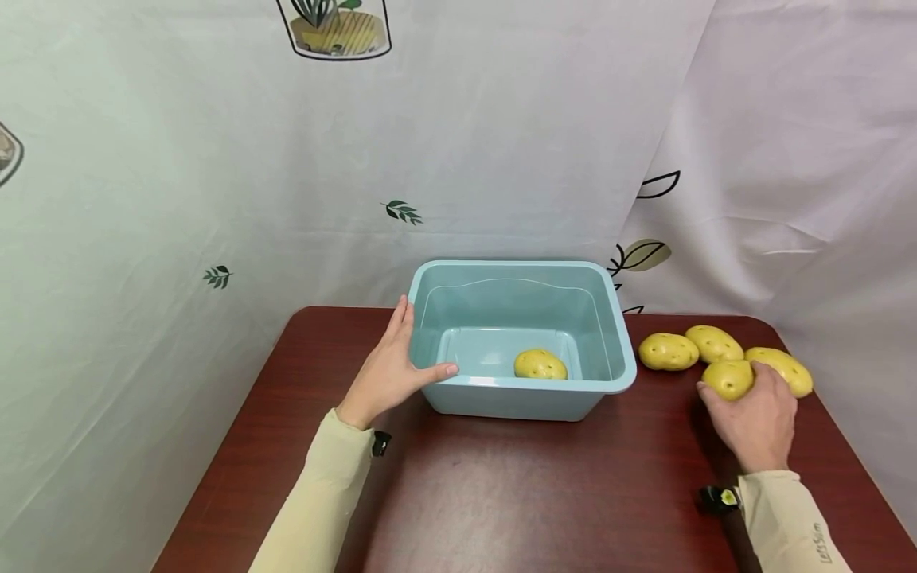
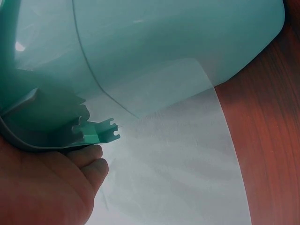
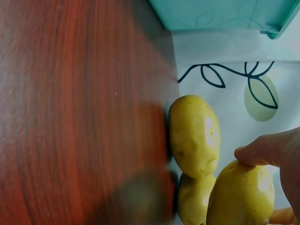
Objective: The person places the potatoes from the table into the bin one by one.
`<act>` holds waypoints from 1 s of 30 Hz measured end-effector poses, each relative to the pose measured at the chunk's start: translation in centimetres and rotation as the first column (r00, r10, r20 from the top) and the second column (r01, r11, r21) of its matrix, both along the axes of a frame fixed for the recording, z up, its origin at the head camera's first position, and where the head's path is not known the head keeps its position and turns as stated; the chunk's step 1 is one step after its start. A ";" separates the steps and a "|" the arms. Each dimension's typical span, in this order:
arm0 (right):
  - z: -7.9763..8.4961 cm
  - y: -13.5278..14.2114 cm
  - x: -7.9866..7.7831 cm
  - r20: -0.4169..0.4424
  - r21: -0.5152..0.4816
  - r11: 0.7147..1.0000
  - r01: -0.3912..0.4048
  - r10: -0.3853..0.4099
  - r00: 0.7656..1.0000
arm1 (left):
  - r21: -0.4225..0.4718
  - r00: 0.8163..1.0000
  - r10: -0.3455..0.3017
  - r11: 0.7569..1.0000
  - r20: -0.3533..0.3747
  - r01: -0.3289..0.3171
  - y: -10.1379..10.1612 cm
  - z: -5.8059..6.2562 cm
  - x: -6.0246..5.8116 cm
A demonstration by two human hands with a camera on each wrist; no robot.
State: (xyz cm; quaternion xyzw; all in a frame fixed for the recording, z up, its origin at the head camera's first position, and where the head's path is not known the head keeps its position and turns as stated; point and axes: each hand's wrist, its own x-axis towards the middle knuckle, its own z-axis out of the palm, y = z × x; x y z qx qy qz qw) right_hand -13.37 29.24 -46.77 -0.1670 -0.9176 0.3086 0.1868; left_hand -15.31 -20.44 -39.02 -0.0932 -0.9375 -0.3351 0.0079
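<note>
left hand found at the near left corner of the pale blue basin: thumb set apart from the fingers and laid on the near rim, fingers extended along the left side, the hand spread wide and touching the plastic. right hand found at the right part of the table, thumb and fingers closed around the held potato, which is yellow with small dark pits; whether its underside clears the table cannot be judged with confidence from these angles.

basin noted upright on the dark red wood-grain table, close to the white printed backdrop. one basin potato lies on its floor, near the front wall and right of centre, its lower edge hidden by the near rim.

three more noted to the right of the basin, on the table: left potato, nearest the basin; rear potato, touching the left one; right potato, partly covered by the right hand.

both forearms are in pale sleeves, and a dark wrist device shows at the right cuff
</note>
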 end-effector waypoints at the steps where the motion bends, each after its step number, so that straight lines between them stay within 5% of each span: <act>1: 0.1 -0.1 0.0 -0.008 -0.001 1.000 -0.003 0.003 1.000 | 0.000 1.000 -0.001 1.000 0.000 0.001 0.0 0.0 0.0; 30: 3.1 -2.8 0.4 -0.176 0.028 0.996 -0.088 0.091 0.980 | 0.005 1.000 0.012 1.000 0.011 -0.012 0.1 -0.1 0.0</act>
